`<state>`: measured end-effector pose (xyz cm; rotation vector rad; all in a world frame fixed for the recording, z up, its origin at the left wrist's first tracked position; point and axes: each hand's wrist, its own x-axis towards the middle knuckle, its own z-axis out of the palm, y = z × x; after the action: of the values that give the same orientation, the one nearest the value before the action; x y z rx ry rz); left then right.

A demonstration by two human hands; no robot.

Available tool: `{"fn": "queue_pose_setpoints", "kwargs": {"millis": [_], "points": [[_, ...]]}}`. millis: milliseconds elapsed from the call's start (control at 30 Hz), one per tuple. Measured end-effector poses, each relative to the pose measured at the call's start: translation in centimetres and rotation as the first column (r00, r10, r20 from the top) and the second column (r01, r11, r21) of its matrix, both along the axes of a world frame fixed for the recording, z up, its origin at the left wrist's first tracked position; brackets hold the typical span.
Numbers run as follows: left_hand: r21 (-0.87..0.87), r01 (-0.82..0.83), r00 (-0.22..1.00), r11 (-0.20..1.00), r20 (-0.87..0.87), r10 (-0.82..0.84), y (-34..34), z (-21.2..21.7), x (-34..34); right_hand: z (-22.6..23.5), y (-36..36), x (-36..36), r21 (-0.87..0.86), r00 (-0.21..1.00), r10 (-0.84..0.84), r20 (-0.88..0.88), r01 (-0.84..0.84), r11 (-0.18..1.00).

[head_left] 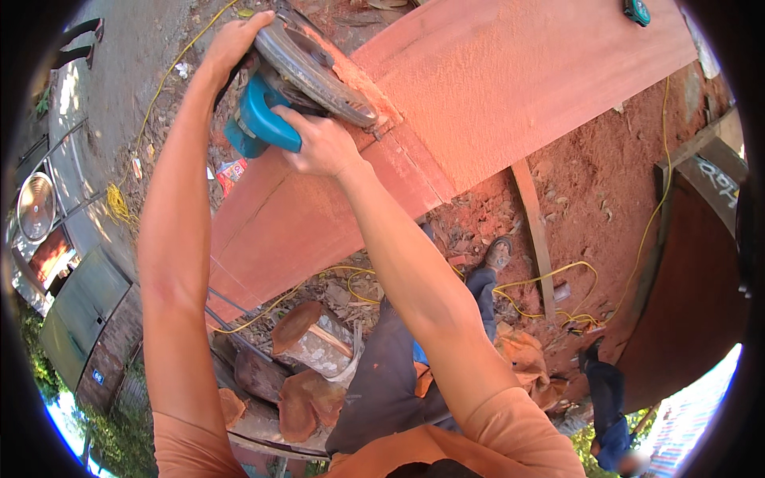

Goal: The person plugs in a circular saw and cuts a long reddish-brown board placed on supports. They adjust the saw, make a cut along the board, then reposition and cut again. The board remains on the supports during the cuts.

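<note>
A circular saw [307,68] with a teal body and a dusty grey guard rests tilted on a broad reddish wooden slab [526,88]. My right hand [323,145] is wrapped round its teal rear handle. Up at the saw's far left end, my left hand [235,44] grips the front of the tool; its fingers are partly hidden behind the guard. Reddish sawdust lies along the blade side. A straight cut line runs across the slab from the saw toward my side, and the blade itself is hidden.
A teal and black tape measure [637,11] sits on the slab's far right end. Yellow cord [590,275] winds over the dirt. Cut logs [315,338] lie near my legs. A wooden prop [534,231] leans beside the slab. Another person's leg [607,398] shows at lower right.
</note>
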<state>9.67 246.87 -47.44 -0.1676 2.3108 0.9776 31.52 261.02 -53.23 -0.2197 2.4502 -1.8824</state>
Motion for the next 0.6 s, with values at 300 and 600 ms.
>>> {"fn": "queue_pose_setpoints", "kwargs": {"millis": [300, 600], "points": [[-0.125, -0.069, 0.991, 0.990, -0.127, 0.053, 0.3, -1.5, 0.5, 0.2, 0.1, 0.3, 0.041, 0.997, 0.016, 0.070, -0.019, 0.999], [-0.055, -0.060, 0.998, 0.997, -0.018, 0.059, 1.0, -0.4, 0.4, 0.1, 0.2, 0.6, 0.096, 0.998, -0.017, 0.053, 0.012, 0.995]]}}
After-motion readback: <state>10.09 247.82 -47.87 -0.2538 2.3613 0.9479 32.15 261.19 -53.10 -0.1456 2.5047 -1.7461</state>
